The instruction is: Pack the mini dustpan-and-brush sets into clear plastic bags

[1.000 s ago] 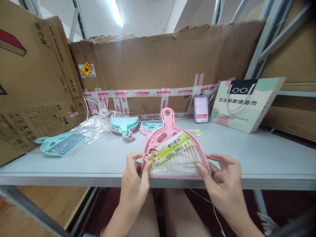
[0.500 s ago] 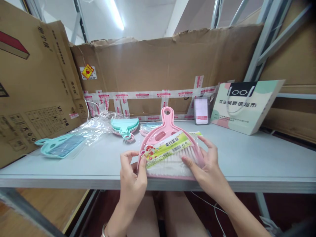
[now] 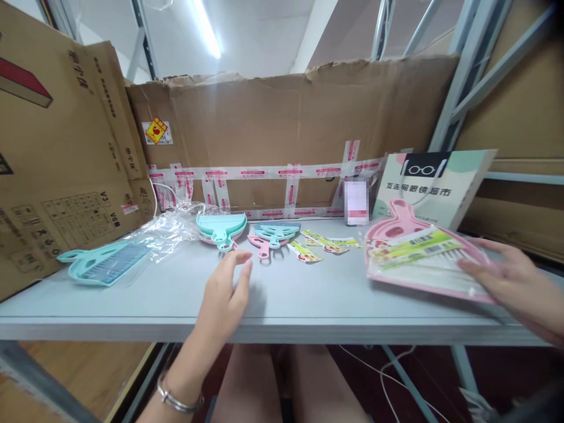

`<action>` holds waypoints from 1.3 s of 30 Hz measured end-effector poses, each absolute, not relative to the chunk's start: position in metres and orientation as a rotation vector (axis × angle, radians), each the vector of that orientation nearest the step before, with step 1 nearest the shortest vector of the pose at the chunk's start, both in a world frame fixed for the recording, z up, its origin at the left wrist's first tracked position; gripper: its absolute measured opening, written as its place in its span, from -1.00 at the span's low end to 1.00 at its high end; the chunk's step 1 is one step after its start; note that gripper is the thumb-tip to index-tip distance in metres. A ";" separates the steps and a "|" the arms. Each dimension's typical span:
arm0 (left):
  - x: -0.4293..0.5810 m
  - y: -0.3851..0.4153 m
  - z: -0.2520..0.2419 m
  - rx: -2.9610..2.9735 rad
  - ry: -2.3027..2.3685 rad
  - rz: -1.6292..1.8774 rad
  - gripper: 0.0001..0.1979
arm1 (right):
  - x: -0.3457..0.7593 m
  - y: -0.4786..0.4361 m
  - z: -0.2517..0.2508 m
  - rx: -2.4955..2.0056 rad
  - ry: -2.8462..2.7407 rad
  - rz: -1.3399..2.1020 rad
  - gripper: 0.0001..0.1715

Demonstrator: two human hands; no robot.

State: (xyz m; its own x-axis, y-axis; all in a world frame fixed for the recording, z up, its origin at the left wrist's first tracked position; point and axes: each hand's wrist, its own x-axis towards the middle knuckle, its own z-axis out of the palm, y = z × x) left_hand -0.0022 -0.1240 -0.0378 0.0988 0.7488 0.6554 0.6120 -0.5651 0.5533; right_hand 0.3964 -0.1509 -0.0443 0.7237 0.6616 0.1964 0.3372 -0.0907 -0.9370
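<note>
My right hand point(image 3: 515, 282) grips the right edge of a pink dustpan and brush set point(image 3: 405, 232) in a clear wrapper, held over the right part of the shelf. A green and yellow label lies across its white bristles. My left hand point(image 3: 229, 288), with a silver bangle at the wrist, hovers over the front middle of the shelf with nothing in it, thumb and fingers apart. Beyond it are stacked mint dustpans point(image 3: 220, 226) with pink beneath, and small mint and pink brushes point(image 3: 273, 235). Loose printed labels point(image 3: 326, 242) lie right of the brushes.
On the left, a mint dustpan with a blue brush point(image 3: 106, 264) lies beside crumpled clear plastic point(image 3: 170, 229). A phone point(image 3: 356, 202) leans at the back, left of a paper bag point(image 3: 440, 176). Cardboard boxes point(image 3: 264, 123) wall the grey shelf's point(image 3: 154, 305) back and left.
The pink dustpan set has gone from front centre to the right in my right hand. My left hand has let go of it. The brushes and labels behind are now uncovered.
</note>
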 end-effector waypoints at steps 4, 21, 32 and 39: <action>-0.004 -0.090 -0.011 2.466 1.412 1.291 -0.74 | 0.452 -0.138 -0.046 -1.860 -0.881 0.326 -0.72; 0.048 -0.012 -0.010 2.855 1.594 0.787 -0.87 | 0.422 -0.071 -0.029 -1.750 -1.369 -0.636 -0.61; 0.029 -0.016 0.002 2.995 0.849 1.520 -0.84 | 0.228 0.008 0.013 -1.145 -2.384 -0.355 -0.28; 0.015 -0.019 0.011 2.787 1.267 1.619 -0.77 | 0.209 0.025 -0.009 -0.926 -2.268 -0.452 -0.64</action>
